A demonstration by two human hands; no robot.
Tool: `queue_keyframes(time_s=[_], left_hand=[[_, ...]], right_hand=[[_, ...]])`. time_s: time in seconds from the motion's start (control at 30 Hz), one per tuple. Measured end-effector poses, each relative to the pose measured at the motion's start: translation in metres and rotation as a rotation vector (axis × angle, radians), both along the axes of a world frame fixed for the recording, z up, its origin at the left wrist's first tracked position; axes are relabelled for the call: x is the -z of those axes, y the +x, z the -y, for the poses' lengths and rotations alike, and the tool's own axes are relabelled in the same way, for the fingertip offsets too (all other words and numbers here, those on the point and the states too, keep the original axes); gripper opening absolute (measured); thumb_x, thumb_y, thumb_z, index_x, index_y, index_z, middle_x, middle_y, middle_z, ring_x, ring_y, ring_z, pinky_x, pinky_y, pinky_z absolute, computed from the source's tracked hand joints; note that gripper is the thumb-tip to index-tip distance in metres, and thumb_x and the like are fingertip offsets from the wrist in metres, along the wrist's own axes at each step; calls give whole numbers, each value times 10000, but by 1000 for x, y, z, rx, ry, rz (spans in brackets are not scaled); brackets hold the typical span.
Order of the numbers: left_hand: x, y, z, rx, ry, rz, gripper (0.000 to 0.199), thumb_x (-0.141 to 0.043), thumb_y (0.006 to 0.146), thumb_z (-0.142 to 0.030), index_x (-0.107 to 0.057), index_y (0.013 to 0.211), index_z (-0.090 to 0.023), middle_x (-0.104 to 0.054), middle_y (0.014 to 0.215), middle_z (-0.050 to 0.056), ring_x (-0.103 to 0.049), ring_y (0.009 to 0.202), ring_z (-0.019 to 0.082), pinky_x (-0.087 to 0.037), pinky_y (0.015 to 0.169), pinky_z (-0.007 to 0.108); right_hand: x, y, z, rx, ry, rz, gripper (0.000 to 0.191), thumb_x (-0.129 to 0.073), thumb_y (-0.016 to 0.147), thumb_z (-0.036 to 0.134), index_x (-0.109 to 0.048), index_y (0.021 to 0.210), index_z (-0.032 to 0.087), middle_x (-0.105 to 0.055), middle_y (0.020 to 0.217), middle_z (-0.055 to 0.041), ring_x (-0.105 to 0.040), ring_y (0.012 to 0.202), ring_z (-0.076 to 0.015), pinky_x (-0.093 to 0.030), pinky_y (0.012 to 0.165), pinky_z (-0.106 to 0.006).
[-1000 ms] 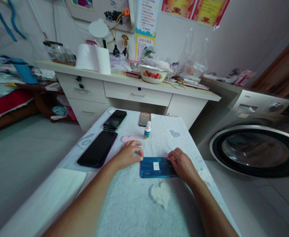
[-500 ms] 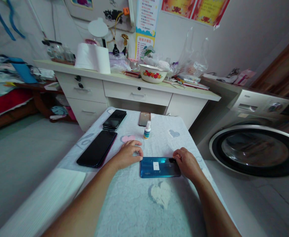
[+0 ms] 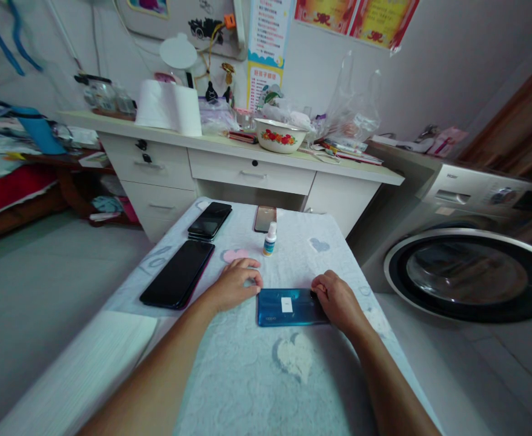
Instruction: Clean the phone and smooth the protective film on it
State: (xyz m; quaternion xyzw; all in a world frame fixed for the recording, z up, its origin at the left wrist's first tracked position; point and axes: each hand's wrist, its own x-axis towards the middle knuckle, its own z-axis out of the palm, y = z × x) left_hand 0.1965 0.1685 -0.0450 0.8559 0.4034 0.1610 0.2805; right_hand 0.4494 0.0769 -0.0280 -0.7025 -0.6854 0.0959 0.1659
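Observation:
A blue phone (image 3: 272, 309) lies back up on the cloth-covered table (image 3: 248, 375), with a small white label on it. The thumb of my left hand (image 3: 239, 283) touches its upper left corner, the fingers curved and apart. Over its right end is my right hand (image 3: 336, 300), thumb and fingers pressed together at the upper edge; what they pinch, if anything, is too small to make out. Behind the phone stands a small white spray bottle (image 3: 269, 240).
A large dark phone (image 3: 178, 274) lies left, with a stack of phones (image 3: 210, 219) behind it. Another phone (image 3: 265, 218) is at the far edge. Beyond stand a white desk (image 3: 152, 172) with a flowered bowl (image 3: 279, 136) and, right, a washing machine (image 3: 466, 206).
My right hand has shifted a little to the left along the blue phone's upper edge and covers more of its right end. My left hand has stayed at the corner.

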Motion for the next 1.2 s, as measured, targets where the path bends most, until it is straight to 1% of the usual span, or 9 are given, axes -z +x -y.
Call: queue_keyframes(time_s=[0.27,0.4,0.53,0.7,0.83,1.07,1.2], left_hand=[[1,0,0,0,5,1,111,-581,744,-258,-680,793,-244,-535,1221,23,-411,1219,261,-287,1063,444],[2,0,0,2,17,14,114,-577,746,-261,-678,797,-246,-539,1214,22,-405,1221,258,-290,1061,440],[1,0,1,-9,11,5,111,-577,743,-256,-675,794,-240,-541,1212,23,-400,1225,257,-287,1065,439],[0,0,1,-8,15,7,108,-580,746,-259,-677,789,-239,-547,1215,24,-405,1224,254,-292,1060,439],[2,0,2,-18,26,15,114,-577,744,-263,-681,788,-242,-556,1210,15,-414,1214,251,-302,1055,437],[7,2,2,-56,82,46,111,-578,719,-234,-687,733,-241,-596,1159,13,-479,1160,240,-346,1035,407],[10,3,1,-65,104,52,113,-578,710,-226,-690,718,-239,-609,1135,11,-499,1139,235,-366,1020,389]], right_hand=[[0,-6,0,-42,-7,-21,177,-468,857,150,-642,857,184,-553,892,-32,-539,782,-126,-370,733,-231],[-3,-3,3,-94,-12,-59,183,-471,847,150,-650,822,178,-556,856,-28,-530,731,-121,-373,686,-230],[-6,3,6,-155,-24,-97,217,-460,819,105,-663,805,179,-568,817,-23,-530,704,-115,-372,658,-223],[-12,6,8,-181,-50,-122,216,-480,785,79,-670,789,182,-586,787,-23,-542,709,-121,-379,650,-220],[-14,8,8,-172,-63,-133,205,-494,780,83,-672,774,184,-590,785,-23,-544,716,-124,-380,659,-221],[-3,5,5,-111,-14,-106,180,-491,815,127,-663,800,179,-570,815,-27,-534,732,-126,-369,678,-229],[0,1,4,-67,23,-80,155,-504,830,154,-655,800,176,-563,830,-24,-530,739,-126,-366,698,-234]])
